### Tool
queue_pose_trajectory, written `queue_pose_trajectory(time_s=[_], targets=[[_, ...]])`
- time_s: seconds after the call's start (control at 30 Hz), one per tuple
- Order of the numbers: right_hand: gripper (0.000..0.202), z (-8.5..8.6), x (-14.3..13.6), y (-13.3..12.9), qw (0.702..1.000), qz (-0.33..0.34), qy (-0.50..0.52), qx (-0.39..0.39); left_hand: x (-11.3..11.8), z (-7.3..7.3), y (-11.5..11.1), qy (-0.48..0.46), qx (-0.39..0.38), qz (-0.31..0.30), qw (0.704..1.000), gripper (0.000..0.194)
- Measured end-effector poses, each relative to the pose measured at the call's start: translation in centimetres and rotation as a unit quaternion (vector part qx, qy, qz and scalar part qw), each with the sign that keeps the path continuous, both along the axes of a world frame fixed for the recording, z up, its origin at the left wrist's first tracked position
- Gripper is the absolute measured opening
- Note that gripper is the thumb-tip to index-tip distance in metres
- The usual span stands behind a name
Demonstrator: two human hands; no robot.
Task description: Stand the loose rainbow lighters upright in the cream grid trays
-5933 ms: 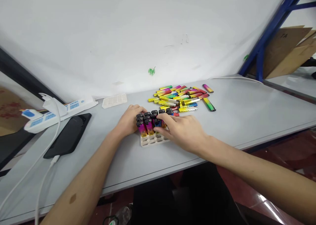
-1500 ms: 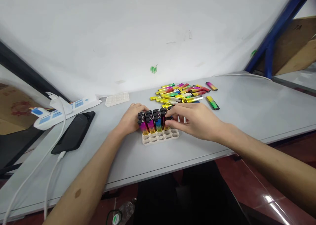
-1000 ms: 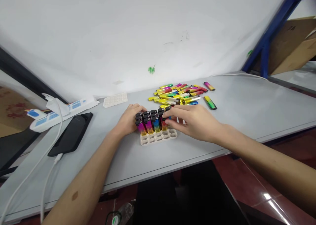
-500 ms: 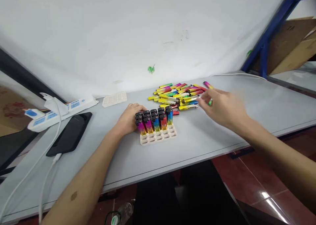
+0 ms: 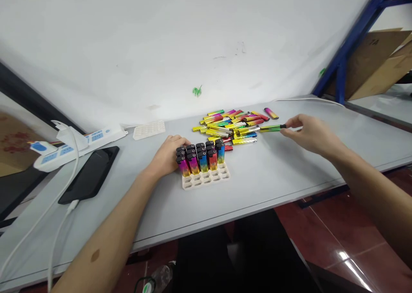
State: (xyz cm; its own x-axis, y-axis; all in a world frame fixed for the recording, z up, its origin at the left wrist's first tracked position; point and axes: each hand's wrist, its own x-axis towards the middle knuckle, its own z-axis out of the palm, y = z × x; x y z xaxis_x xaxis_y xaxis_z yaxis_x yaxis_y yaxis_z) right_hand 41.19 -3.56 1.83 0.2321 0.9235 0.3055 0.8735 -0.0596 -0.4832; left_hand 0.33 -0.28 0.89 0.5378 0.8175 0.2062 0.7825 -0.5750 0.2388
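My right hand (image 5: 307, 132) pinches the black top of a green-and-yellow lighter (image 5: 270, 128), which lies sideways at the right edge of a pile of shiny lighters (image 5: 222, 131). A white holed tray (image 5: 207, 179) stands in front of me with several colourful lighters (image 5: 202, 160) upright in its back rows, black tops up. The front slots of this tray show no lighters. My left hand (image 5: 169, 155) is curled against the tray's left back side, its fingertips hidden behind the standing lighters.
A second white tray (image 5: 149, 130) lies flat near the wall. On the left are a power strip (image 5: 80, 145) with plugs, a black phone (image 5: 90, 175) and a white cable (image 5: 59, 194). One purple-yellow lighter (image 5: 271, 113) lies apart behind the pile. A blue frame (image 5: 344, 57) rises at right.
My right hand has moved right, away from the pile's edge, and the green-and-yellow lighter now shows in its fingertips. My left hand and the tray stay in place.
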Motion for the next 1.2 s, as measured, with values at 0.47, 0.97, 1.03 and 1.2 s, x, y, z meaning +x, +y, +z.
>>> queue_pose_trajectory(time_s=[0.47,0.97,1.03,1.2], targets=[[0.032,-1.2,-7.8,3.4,0.963,0.167,0.184,0.101,0.0,0.0,-0.1,-0.006,-0.007,0.003,1.000,0.029],[0.027,-2.6,-9.7,1.4,0.984,0.167,-0.007,0.060,-0.1,-0.1,0.1,0.000,-0.006,0.007,1.000,0.027],[0.035,-2.5,-9.7,1.3,0.985,0.166,-0.003,0.055,-0.2,-0.2,0.1,-0.001,-0.006,0.010,1.000,0.025],[0.038,-2.1,-9.7,1.1,0.986,0.163,0.012,0.031,-0.1,0.0,0.1,0.013,0.003,0.006,1.000,0.027]])
